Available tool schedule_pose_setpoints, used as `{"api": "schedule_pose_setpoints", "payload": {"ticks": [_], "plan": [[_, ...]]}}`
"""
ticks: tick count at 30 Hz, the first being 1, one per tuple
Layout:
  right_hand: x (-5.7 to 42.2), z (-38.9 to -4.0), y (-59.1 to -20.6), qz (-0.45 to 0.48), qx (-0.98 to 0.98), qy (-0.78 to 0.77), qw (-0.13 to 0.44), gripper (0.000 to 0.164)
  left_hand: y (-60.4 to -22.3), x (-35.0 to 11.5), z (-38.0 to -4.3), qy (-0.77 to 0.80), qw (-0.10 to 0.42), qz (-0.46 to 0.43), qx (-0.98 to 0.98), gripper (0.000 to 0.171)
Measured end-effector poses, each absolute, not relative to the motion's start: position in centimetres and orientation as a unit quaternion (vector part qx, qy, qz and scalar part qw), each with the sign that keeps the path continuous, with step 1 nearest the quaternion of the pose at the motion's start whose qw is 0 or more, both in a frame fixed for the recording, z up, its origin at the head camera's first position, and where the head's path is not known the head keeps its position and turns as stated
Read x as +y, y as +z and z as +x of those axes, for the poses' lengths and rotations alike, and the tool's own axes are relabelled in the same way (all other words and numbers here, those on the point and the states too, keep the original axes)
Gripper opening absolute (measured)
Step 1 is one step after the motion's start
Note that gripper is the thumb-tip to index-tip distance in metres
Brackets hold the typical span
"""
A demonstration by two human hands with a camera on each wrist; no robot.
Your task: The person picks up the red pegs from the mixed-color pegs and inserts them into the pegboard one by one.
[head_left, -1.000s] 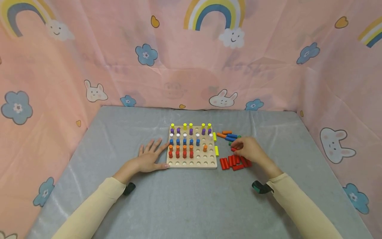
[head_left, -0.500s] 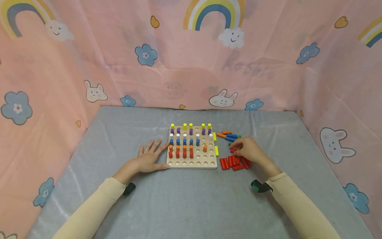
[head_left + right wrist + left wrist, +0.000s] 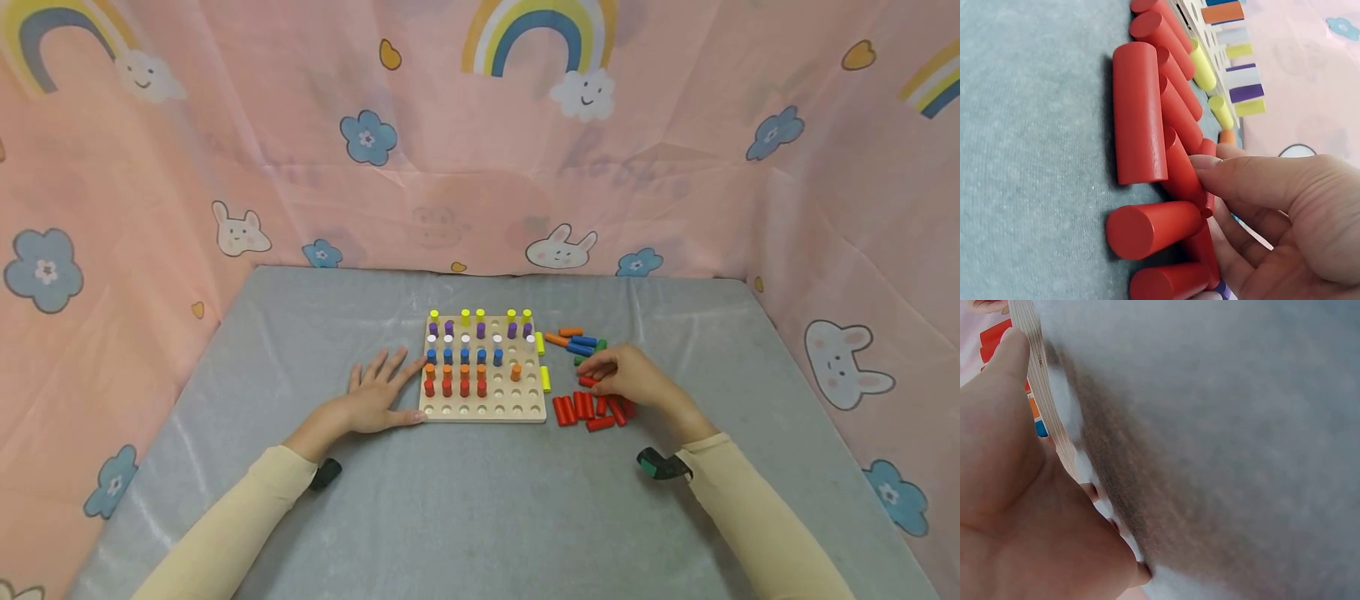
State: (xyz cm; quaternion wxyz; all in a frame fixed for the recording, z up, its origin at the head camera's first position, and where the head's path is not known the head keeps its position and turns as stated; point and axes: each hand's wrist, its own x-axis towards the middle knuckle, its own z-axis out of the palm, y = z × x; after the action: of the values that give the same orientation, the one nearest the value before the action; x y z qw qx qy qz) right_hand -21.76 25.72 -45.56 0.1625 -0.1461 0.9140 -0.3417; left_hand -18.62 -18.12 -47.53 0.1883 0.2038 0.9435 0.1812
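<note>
My left hand (image 3: 370, 401) lies with fingers spread at the left side of a wooden pegboard (image 3: 517, 415), its thumb on the near left corner and a fingertip at the left edge. Standing in the board are rows of yellow, purple, white, blue, orange and red pegs. Right of the board, my right hand (image 3: 628, 377) pinches a red peg (image 3: 588, 382) between thumb and fingers, just behind the pile of red pegs (image 3: 583, 406). In the right wrist view the thumb (image 3: 1241, 178) covers part of this peg (image 3: 1208, 149).
Two yellow pegs (image 3: 545, 379) lie against the board's right edge. Orange, blue (image 3: 581, 350) and green pegs lie loose behind the right hand. Grey cloth (image 3: 480, 500) covers the table, and a pink patterned curtain (image 3: 450, 192) hangs around its back and sides.
The right hand has turned slightly and its fingers have straightened a little, with more of the red peg showing beneath them. Some red pegs in the pile have shifted slightly. The left hand stays still.
</note>
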Motion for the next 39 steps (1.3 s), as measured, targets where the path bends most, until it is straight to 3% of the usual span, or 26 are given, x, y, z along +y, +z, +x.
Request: {"api": "schedule_pose_setpoints", "payload": {"ticks": [19, 39], "plan": [[25.9, -21.6, -45.4, -0.153, 0.910, -0.350, 0.164, 0.030, -47.2, -18.1, -18.6, 0.186, 0.194, 0.207, 0.941, 0.096], [23.6, -20.6, -44.1, -0.144, 0.902, -0.388, 0.126, 0.026, -47.4, -18.1, -18.6, 0.187, 0.186, 0.204, 0.943, 0.091]]}}
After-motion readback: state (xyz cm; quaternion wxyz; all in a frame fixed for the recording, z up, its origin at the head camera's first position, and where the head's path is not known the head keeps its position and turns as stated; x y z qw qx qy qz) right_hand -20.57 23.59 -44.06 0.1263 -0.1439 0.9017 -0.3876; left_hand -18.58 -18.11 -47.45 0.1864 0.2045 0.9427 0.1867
